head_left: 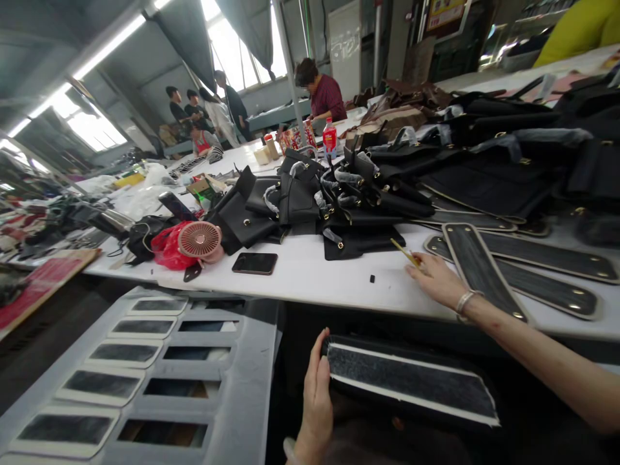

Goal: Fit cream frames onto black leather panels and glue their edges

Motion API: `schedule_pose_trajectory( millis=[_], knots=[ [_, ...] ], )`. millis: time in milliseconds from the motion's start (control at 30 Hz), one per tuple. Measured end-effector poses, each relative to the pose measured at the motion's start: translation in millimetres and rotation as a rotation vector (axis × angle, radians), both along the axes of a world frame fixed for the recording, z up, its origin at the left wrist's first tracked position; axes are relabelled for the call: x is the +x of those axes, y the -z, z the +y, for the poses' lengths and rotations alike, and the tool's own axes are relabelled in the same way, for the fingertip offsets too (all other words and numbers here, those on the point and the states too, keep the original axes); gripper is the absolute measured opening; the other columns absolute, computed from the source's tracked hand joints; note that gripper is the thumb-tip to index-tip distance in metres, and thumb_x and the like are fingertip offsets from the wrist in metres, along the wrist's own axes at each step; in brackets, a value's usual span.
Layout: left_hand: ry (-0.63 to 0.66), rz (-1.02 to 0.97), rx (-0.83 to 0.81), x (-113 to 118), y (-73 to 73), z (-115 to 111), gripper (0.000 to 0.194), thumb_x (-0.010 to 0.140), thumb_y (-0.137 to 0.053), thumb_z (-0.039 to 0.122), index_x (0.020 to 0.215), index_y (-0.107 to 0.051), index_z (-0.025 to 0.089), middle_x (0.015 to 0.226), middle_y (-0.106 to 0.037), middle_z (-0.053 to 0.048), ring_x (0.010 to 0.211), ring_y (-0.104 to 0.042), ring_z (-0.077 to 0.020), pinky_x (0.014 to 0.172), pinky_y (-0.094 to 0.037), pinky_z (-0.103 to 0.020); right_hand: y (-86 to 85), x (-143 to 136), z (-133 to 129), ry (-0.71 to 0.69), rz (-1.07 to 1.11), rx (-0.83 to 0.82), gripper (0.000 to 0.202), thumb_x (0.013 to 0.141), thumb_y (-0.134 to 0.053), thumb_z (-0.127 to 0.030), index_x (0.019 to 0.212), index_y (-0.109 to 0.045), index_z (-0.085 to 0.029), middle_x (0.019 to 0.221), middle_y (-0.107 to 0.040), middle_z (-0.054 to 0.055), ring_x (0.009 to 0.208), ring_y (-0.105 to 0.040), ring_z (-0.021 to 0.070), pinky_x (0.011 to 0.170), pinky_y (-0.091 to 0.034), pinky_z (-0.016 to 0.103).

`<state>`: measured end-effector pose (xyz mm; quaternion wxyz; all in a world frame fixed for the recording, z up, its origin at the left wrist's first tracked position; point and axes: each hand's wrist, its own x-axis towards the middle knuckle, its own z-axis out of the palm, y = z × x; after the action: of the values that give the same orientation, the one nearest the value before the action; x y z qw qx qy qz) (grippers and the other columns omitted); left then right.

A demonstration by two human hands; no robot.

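Note:
My left hand (317, 400) is closed on the left end of a black bag piece (407, 374), whose long dark panel has white strips along both edges. It is tilted in front of my lap, below the table edge; its underside is hidden. My right hand (440, 283) is over the white table (300, 284), pinching a thin yellow pen-like stick (405, 252). Close by on the right lie several long dark strips with pale edges and gold studs, one strip (482, 268) crossing over the others. A small black block (372, 279) lies left of this hand.
Black bags (300, 200) are heaped along the table. A phone (254, 263), a pink fan (199, 240) and a red plastic bag (167, 247) stand near its front edge. A grey slotted board (242, 387) with dark panels is at lower left. Other people are farther back.

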<state>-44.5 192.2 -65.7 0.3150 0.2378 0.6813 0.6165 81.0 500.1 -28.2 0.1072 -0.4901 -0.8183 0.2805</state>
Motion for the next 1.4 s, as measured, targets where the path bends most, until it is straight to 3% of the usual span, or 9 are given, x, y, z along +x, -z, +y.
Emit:
schedule_pose_trajectory(
  millis=[67, 233, 433, 600, 733, 833, 967, 1233, 1400],
  knots=[
    [-0.010, 0.033, 0.010, 0, 3.6, 1, 0.046, 0.097, -0.040, 0.042, 0.139, -0.049, 0.024, 0.146, -0.047, -0.004, 0.138, -0.037, -0.0200, 0.117, -0.025, -0.032, 8.4, -7, 10, -0.059, -0.082, 0.148, 0.045, 0.089, -0.045, -0.031, 0.126, -0.051, -0.006, 0.122, -0.053, 0.025, 0.106, -0.057, 0.0337, 0.086, -0.047, 0.044],
    [0.026, -0.018, -0.046, -11, 1.0, 4, 0.043, 0.096, -0.043, 0.041, 0.132, -0.057, 0.022, 0.138, -0.056, -0.007, 0.131, -0.047, -0.0227, 0.113, -0.032, -0.034, 15.0, -17, 9, -0.167, -0.235, 0.384, 0.046, 0.089, -0.047, -0.038, 0.120, -0.056, -0.006, 0.121, -0.057, 0.025, 0.113, -0.048, 0.0412, 0.089, -0.039, 0.055],
    [0.104, -0.061, -0.068, -30, -7.8, 13, 0.038, 0.090, -0.051, 0.037, 0.121, -0.067, 0.021, 0.124, -0.067, -0.007, 0.114, -0.060, -0.0249, 0.103, -0.043, -0.035, 10.8, 5, -18, -0.240, -0.187, 0.464, 0.043, 0.092, -0.043, -0.039, 0.121, -0.059, -0.013, 0.130, -0.057, 0.016, 0.118, -0.048, 0.0344, 0.096, -0.039, 0.051],
    [0.062, 0.031, -0.082, -25, -5.3, 20, 0.036, 0.089, -0.048, 0.033, 0.115, -0.069, 0.020, 0.117, -0.070, -0.008, 0.107, -0.064, -0.0241, 0.095, -0.048, -0.033, 10.7, 56, -64, -0.167, 0.290, 0.151, 0.044, 0.090, -0.044, -0.053, 0.106, -0.068, -0.019, 0.114, -0.068, 0.011, 0.111, -0.058, 0.0289, 0.100, -0.042, 0.043],
    [0.015, 0.122, -0.102, -22, -0.9, 22, 0.035, 0.089, -0.046, 0.033, 0.109, -0.071, 0.019, 0.112, -0.072, -0.008, 0.105, -0.064, -0.0238, 0.093, -0.048, -0.032, 21.6, 91, -101, 0.208, 0.431, -0.151, 0.050, 0.078, -0.054, -0.066, 0.104, -0.071, -0.027, 0.114, -0.069, 0.006, 0.113, -0.058, 0.0324, 0.104, -0.039, 0.047],
    [0.062, 0.026, -0.106, -24, -2.2, 20, 0.039, 0.088, -0.049, 0.040, 0.112, -0.070, 0.019, 0.115, -0.071, -0.008, 0.105, -0.064, -0.0242, 0.093, -0.049, -0.032, 26.0, 101, -123, 0.455, 0.543, -0.411, 0.057, 0.073, -0.054, -0.073, 0.101, -0.073, -0.027, 0.114, -0.070, 0.005, 0.117, -0.055, 0.0338, 0.106, -0.037, 0.047],
    [0.075, -0.173, -0.160, -29, -12.0, 22, 0.047, 0.084, -0.056, 0.051, 0.116, -0.069, 0.019, 0.121, -0.068, -0.007, 0.115, -0.060, -0.0256, 0.096, -0.049, -0.030, 18.1, 96, -142, 0.525, 0.822, -0.779, 0.060, 0.079, -0.052, -0.071, 0.097, -0.075, -0.020, 0.111, -0.071, 0.009, 0.108, -0.060, 0.0316, 0.094, -0.045, 0.039],
    [0.156, -0.205, -0.239, -42, -9.9, 33, 0.055, 0.072, -0.065, 0.063, 0.105, -0.075, 0.020, 0.116, -0.071, -0.007, 0.111, -0.063, -0.0295, 0.093, -0.053, -0.031, 21.4, 94, -148, 0.434, 0.927, -0.701, 0.040, 0.084, -0.060, -0.054, 0.097, -0.076, -0.019, 0.106, -0.072, 0.009, 0.100, -0.061, 0.0270, 0.082, -0.045, 0.033],
    [0.256, -0.157, -0.316, -52, -2.4, 31, 0.057, 0.078, -0.056, 0.066, 0.110, -0.072, 0.022, 0.122, -0.068, -0.006, 0.118, -0.058, -0.0288, 0.111, -0.035, -0.036, 26.6, 95, -145, 0.411, 0.834, -0.666, 0.044, 0.085, -0.058, -0.057, 0.099, -0.076, -0.019, 0.101, -0.073, 0.009, 0.090, -0.062, 0.0264, 0.078, -0.045, 0.035]
  ],
)
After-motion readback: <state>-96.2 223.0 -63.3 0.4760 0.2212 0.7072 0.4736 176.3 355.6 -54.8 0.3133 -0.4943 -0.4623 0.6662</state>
